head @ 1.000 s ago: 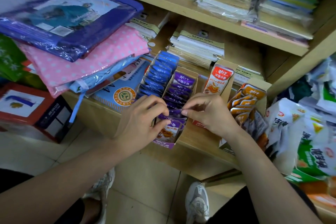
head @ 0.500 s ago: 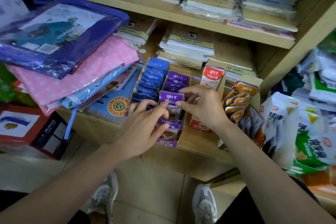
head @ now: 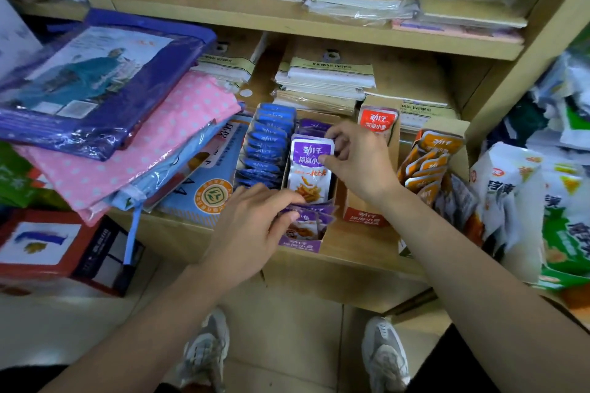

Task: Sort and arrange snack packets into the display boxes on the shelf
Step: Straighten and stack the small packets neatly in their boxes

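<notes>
Thumb and forefinger of the right hand [head: 354, 166] pinch the top right corner of an upright purple packet [head: 309, 169], with the other fingers curled behind it. The packet stands tall in the middle of the purple display box [head: 298, 246], its printed face turned toward the person.

The left hand [head: 252, 226] reaches into the front end of the same box. Its fingers and thumb close on the tops of the leaning purple packets [head: 314, 212] just below the upright one; how firm that hold is I cannot tell. More purple packets show behind the right hand's fingertips.

Beyond the left hand and to the left of the right hand, a row of blue packets [head: 269, 140] stands on edge. Just past the right hand's knuckles a single red packet [head: 378, 120] stands upright in a red display box [head: 364, 217], whose front lies under the right wrist. To the right of the right forearm, orange packets [head: 431, 156] lean in their own box, and big white snack bags [head: 507, 198] stand further right. All the boxes sit on the wooden shelf [head: 357, 255] beneath both hands.
</notes>
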The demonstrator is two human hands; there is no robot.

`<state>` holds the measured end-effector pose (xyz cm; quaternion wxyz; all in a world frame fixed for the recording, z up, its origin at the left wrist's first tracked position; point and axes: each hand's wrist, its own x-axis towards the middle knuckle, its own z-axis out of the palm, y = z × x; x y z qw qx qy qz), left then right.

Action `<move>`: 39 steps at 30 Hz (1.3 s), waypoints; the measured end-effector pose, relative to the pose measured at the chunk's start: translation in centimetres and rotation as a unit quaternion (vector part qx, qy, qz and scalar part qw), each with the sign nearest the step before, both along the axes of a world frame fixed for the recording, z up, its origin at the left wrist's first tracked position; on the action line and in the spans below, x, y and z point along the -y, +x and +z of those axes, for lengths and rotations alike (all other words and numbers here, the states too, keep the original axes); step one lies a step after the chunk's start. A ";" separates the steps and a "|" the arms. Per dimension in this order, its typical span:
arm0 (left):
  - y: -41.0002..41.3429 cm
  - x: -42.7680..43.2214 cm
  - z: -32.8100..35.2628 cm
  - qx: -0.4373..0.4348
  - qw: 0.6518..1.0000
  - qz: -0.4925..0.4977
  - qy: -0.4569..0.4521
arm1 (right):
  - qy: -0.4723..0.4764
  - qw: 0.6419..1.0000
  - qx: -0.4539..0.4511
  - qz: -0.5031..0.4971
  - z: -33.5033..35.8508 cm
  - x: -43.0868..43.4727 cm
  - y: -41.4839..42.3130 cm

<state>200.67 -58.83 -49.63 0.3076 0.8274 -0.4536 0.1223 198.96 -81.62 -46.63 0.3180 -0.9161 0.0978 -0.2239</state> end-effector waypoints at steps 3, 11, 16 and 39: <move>0.3 0.4 0.4 -0.018 1.000 0.008 0.022 | -0.041 0.999 0.024 0.021 -0.7 0.2 -0.6; 2.0 2.1 1.5 -0.025 0.999 0.030 0.000 | -0.018 0.998 0.022 0.055 -0.8 1.2 -1.7; 2.6 3.4 0.6 0.018 0.994 0.096 0.056 | 0.079 0.995 -0.022 0.060 -0.5 1.3 -2.1; 2.5 3.2 0.7 0.064 0.979 0.122 0.152 | 0.090 0.994 -0.035 0.051 -2.6 -4.5 -5.6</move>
